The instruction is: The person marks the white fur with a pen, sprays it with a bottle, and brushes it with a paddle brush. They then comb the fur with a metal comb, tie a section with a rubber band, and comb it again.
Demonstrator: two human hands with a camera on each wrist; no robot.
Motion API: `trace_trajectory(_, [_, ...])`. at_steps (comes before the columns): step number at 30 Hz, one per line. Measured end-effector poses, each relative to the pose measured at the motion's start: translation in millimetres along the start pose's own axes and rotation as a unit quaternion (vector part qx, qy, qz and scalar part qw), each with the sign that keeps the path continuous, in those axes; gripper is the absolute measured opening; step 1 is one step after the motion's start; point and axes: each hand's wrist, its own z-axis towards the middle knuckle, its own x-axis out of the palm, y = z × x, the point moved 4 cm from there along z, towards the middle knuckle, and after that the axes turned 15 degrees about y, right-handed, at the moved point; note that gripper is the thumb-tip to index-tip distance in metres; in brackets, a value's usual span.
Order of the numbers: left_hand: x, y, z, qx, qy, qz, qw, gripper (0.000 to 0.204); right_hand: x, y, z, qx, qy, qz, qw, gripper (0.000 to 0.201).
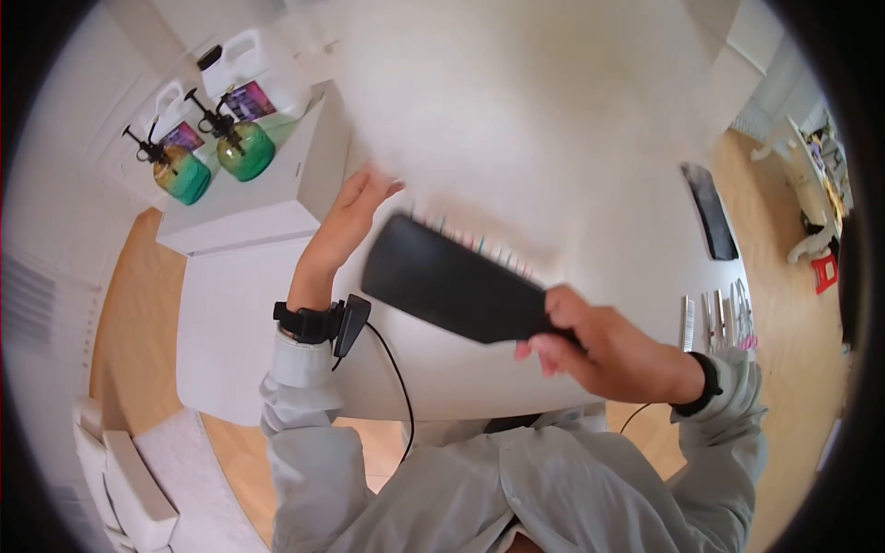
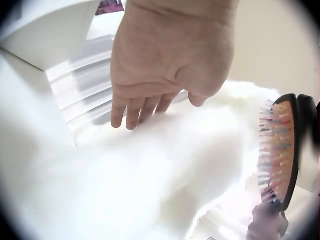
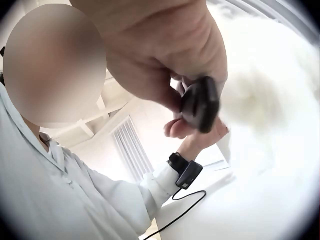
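Note:
A large, white, fluffy furry body (image 1: 525,101) fills the upper middle of the head view, blurred, with its features hidden. My right hand (image 1: 608,341) grips the handle of a black paddle hairbrush (image 1: 447,281), held over the table with its flat back towards the head camera. In the left wrist view, the brush's pale cushion and coloured-tipped bristles (image 2: 277,150) face the white fur (image 2: 145,175), slightly apart from it. My left hand (image 1: 350,217) reaches to the fur's left side. Its fingers (image 2: 132,112) are extended, fingertips right at the fur, and hold nothing.
Two green-amber spray bottles (image 1: 244,152) and white jugs (image 1: 263,74) stand on a white cabinet (image 1: 323,138) at the left. Along the right edge of the white table (image 1: 230,341) lie a dark elongated item (image 1: 710,212), a comb (image 1: 689,323) and scissors (image 1: 742,313). A cable (image 1: 403,378) hangs from the left wrist.

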Motion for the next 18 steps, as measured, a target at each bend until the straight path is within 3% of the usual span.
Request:
trace_trajectory(1, [-11.9, 7.3, 5.0, 0.005, -0.008, -0.004, 1.000, 0.054, 8.2, -3.5, 3.2, 0.046, 0.069, 0.015, 0.996, 0.019])
trace_trajectory(2, [-24.1, 17.5, 19.8, 0.056, 0.051, 0.039, 0.996, 0.056, 16.0, -9.1, 4.8, 0.094, 0.137, 0.030, 0.986, 0.020])
trace_trajectory(3, [-28.6, 19.1, 27.1, 0.106, 0.109, 0.084, 0.985, 0.058, 21.5, -13.1, 5.6, 0.071, 0.173, 0.036, 0.982, 0.021])
trace_trajectory(6, [-41.4, 29.5, 29.0, 0.112, 0.119, 0.050, 0.985, 0.052, 20.8, -1.0, 5.3, 0.094, 0.203, 0.024, 0.974, 0.020])
trace_trajectory(8, [-45.0, 35.9, 28.4, 0.113, 0.125, 0.048, 0.984, 0.054, 17.3, 10.3, 6.9, 0.057, 0.171, 0.027, 0.983, 0.017])
trace_trajectory(10, [-52.7, 49.8, 35.5, 0.122, 0.154, 0.030, 0.980, 0.049, 8.1, 21.7, 13.1, -0.039, 0.038, 0.092, 0.994, 0.015])
trace_trajectory(11, [-54.9, 52.6, 39.4, 0.162, 0.164, 0.050, 0.972, 0.046, 4.6, 21.2, 18.4, -0.067, 0.011, 0.079, 0.995, 0.014])
trace_trajectory(12, [-58.4, 54.9, 41.0, 0.201, 0.174, 0.072, 0.961, 0.043, 6.7, 20.2, 25.7, -0.069, 0.013, 0.080, 0.994, 0.014])
trace_trajectory(14, [-62.6, 58.9, 37.5, 0.186, 0.192, 0.044, 0.963, 0.044, 8.5, 17.8, 35.9, -0.063, -0.035, 0.050, 0.996, 0.013])
trace_trajectory(15, [-60.2, 57.5, 35.7, 0.171, 0.212, 0.013, 0.962, 0.046, 10.2, 10.3, 37.8, 0.000, 0.007, 0.018, 1.000, 0.017])
trace_trajectory(16, [-60.2, 57.1, 35.8, 0.173, 0.213, 0.015, 0.962, 0.046, 7.0, 7.3, 38.7, 0.000, 0.004, 0.017, 1.000, 0.017])
trace_trajectory(18, [-61.1, 57.4, 37.4, 0.142, 0.194, 0.040, 0.970, 0.054, 14.8, -4.4, 40.2, 0.055, 0.176, -0.108, 0.977, 0.027])
